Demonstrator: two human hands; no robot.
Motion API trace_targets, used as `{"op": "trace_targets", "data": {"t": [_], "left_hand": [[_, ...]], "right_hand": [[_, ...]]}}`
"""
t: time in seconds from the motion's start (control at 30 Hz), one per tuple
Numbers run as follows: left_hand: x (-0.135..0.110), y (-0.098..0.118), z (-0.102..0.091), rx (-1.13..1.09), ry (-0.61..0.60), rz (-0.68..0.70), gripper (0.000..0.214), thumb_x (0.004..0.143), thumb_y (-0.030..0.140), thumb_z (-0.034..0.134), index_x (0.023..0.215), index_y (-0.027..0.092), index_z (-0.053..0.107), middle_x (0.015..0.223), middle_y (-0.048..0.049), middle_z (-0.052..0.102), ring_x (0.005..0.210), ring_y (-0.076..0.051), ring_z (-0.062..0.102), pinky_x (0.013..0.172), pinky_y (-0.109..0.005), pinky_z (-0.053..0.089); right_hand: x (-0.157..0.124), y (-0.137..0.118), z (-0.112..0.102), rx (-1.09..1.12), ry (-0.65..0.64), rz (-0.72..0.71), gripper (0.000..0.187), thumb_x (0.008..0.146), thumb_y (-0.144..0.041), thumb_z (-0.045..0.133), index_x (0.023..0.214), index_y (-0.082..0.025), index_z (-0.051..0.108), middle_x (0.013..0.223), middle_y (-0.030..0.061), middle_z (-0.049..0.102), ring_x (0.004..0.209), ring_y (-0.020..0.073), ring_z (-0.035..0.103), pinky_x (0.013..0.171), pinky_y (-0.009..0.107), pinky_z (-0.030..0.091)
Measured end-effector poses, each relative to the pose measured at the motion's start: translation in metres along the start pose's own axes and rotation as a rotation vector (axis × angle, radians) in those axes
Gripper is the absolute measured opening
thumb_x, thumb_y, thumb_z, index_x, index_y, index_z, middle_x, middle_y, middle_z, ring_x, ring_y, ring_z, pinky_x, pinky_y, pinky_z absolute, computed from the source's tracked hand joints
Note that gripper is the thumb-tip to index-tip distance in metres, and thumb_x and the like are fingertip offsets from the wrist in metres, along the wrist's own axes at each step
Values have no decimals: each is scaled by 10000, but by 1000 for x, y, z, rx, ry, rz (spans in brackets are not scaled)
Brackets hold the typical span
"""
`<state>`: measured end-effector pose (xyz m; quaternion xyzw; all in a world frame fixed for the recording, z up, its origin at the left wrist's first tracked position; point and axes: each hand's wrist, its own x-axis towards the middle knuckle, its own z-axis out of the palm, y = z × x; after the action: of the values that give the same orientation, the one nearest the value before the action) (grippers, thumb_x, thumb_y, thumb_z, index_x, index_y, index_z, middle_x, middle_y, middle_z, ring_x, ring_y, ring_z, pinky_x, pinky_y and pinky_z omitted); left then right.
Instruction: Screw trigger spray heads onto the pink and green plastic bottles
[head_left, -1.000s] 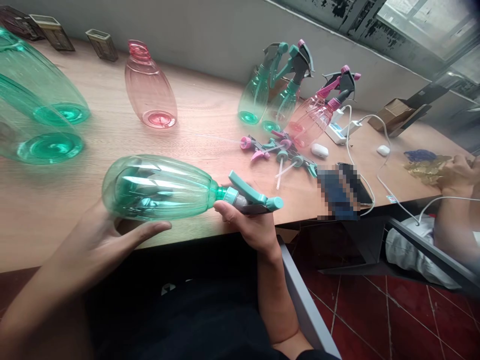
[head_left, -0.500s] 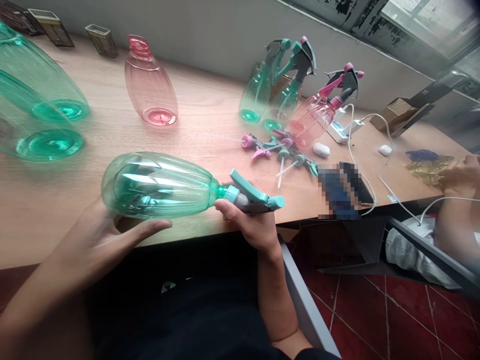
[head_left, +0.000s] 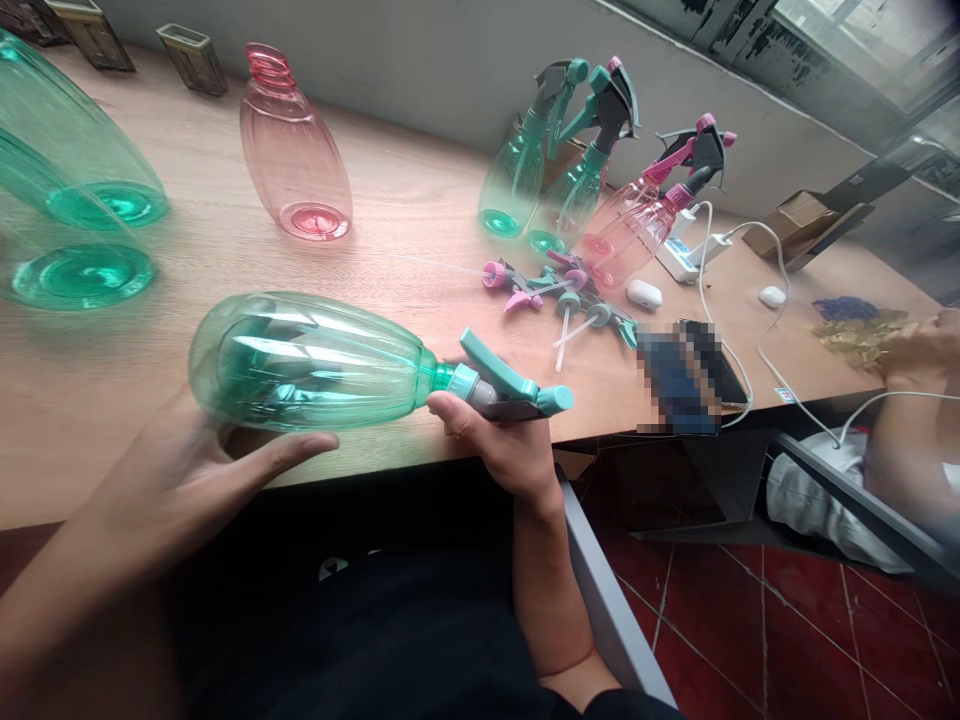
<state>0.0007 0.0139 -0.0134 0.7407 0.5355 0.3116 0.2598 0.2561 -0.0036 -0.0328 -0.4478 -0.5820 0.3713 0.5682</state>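
Wood-grain desk [head_left: 405, 190] up against a plain grey wall [head_left: 405, 65], dark red tiles [head_left: 712, 625] on the floor. Green spray bottle [head_left: 315, 365] is held sideways near the desk's front edge, left hand [head_left: 191, 465] cupped under its base end, right hand [head_left: 510, 450] wrapped round the trigger head [head_left: 501, 370].

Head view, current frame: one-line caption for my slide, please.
Green bottle held sideways, right hand at its spray head, left hand by its body; loose spray heads on the table beyond.
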Motion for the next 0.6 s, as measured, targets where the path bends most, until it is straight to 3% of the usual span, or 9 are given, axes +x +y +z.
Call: {"op": "trace_targets", "data": {"t": [0.4,0.6], "left_hand": [[-1,-5,0,6,15,8,604,815,688,704,1264,285,667,1202,17,754,1083,-250,733,924,-323,611],[0,2,-2,16,12,-3,657,829,669,682,1322,239,620,1268,-49,718,1155,-311,701,988,-423,599]], "right_hand": [[-1,3,-1,0,-7,-13,295,891,-382,797,1131,-236,709,985,19,744,867,201,718,797,357,620],[1,3,0,30,-12,-32,342,858,-426,837,1113,-239,704,984,12,745,852,199,720,776,349,605]]}}
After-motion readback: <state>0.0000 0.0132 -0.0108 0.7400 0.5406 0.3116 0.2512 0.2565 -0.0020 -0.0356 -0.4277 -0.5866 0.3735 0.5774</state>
